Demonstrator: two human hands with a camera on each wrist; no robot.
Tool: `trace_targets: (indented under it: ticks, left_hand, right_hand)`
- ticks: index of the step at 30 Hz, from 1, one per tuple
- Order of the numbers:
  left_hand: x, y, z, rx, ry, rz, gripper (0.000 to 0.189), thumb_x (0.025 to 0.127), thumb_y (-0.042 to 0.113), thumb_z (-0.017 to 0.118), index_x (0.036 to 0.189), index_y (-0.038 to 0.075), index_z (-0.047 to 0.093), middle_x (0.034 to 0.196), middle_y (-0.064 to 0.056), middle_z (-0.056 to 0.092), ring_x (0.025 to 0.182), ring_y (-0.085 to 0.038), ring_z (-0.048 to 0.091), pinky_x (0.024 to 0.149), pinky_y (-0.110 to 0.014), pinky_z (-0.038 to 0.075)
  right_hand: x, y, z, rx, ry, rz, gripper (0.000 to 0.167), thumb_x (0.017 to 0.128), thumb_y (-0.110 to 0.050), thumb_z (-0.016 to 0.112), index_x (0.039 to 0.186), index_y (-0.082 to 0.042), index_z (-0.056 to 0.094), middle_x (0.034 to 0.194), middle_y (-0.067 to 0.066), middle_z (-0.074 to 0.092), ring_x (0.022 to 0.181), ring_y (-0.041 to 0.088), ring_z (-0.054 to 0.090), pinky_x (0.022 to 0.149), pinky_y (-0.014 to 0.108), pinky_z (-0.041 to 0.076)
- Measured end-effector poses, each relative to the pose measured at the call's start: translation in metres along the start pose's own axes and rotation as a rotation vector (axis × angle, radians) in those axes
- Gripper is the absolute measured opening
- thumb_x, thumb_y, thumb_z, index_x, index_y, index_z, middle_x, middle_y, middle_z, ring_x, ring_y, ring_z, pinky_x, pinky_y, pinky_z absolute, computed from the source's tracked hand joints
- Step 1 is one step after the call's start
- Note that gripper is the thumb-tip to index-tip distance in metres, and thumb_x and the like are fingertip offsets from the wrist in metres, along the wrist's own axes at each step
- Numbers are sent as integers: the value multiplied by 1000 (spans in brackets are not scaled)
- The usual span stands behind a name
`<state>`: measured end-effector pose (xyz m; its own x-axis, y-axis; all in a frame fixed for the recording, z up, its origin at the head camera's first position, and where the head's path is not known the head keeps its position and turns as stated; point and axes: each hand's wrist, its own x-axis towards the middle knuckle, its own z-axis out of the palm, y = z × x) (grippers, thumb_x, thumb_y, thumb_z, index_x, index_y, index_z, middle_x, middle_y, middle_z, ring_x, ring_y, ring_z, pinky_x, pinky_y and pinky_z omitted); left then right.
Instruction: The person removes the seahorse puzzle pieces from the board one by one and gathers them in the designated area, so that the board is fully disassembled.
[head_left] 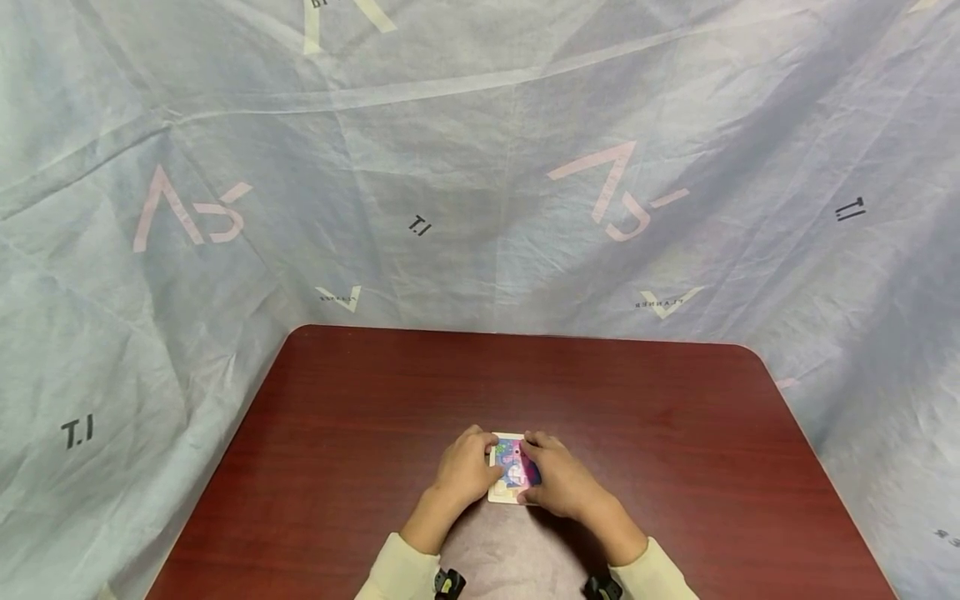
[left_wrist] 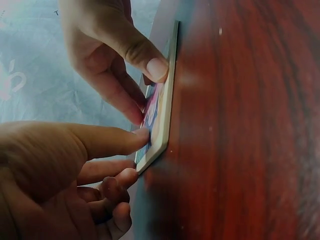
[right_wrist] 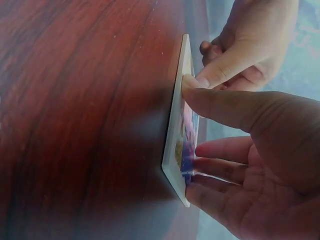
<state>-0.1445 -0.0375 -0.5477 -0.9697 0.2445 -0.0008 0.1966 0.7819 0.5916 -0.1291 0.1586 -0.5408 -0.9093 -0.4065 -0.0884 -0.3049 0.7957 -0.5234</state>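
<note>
A small, flat jigsaw puzzle board [head_left: 507, 494] with a pale border lies on the table. Its picture is pink, blue and purple, with seams showing between pieces. My left hand [head_left: 463, 468] holds the board's left side, thumb on the picture and fingers at the edge, as the left wrist view shows. From the right, my right hand [head_left: 564, 479] spans the board. Its thumb [right_wrist: 220, 107] rests near the close border, while the fingertips touch the picture's right part and far side. Both hands cover parts of the picture.
The dark red wooden table [head_left: 360, 392] has rounded far corners. Behind it and at the sides hangs pale grey cloth [head_left: 480, 167] with printed letters. Dark wrist devices [head_left: 450, 583] sit by the light sleeves [head_left: 401, 571].
</note>
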Motion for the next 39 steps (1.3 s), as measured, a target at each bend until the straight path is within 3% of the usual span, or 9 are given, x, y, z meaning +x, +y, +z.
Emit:
trace_targets:
  ticks: [6, 14, 21, 25, 32, 39]
  left_hand:
    - [0, 1, -1, 16, 8, 13, 43, 78, 16, 90, 117, 2, 77, 98, -5, 68, 83, -15, 64, 74, -33, 53]
    - [3, 10, -4, 68, -44, -35, 50, 77, 20, 92, 122, 5, 76, 100, -4, 65, 79, -16, 60, 70, -40, 53]
    - [5, 18, -3, 73, -59, -87, 57, 71, 28, 95, 121, 6, 76, 102, -5, 65, 83, -19, 63, 75, -47, 55]
    - [7, 21, 0, 53, -44, -112, 59, 72, 30, 95, 120, 3, 75, 108, -10, 68, 91, -25, 69, 81, -49, 58]
    - [9, 21, 5, -4, 21, -144, 53, 72, 21, 96, 115, 0, 73, 109, -15, 67, 91, -32, 71, 84, -50, 58]
    - [10, 16, 7, -39, 18, -154, 55, 72, 20, 97, 116, 1, 71, 110, -15, 66, 91, -32, 71, 85, -49, 58]
  right_hand:
    - [1, -1, -1, -14, -6, -2, 84, 76, -23, 95, 143, 11, 57, 156, 28, 52, 149, 47, 45, 120, 59, 40]
    - [5, -5, -6, -99, 18, -54, 78, 76, -31, 94, 139, 6, 64, 145, 25, 60, 136, 42, 57, 112, 53, 50]
    - [7, -5, -6, -164, 47, -87, 48, 68, -34, 99, 97, -5, 75, 128, 19, 64, 115, 35, 63, 95, 49, 56]
    - [7, -5, -5, -166, 60, -81, 42, 65, -34, 100, 86, -9, 73, 123, 15, 64, 110, 30, 62, 90, 46, 56]
    - [7, -12, -6, -177, 45, -68, 39, 66, -33, 100, 80, -11, 71, 115, 13, 60, 105, 29, 58, 85, 46, 54]
    - [6, -16, -4, -206, 42, -67, 39, 68, -34, 99, 84, -10, 72, 121, 19, 60, 106, 34, 58, 87, 51, 55]
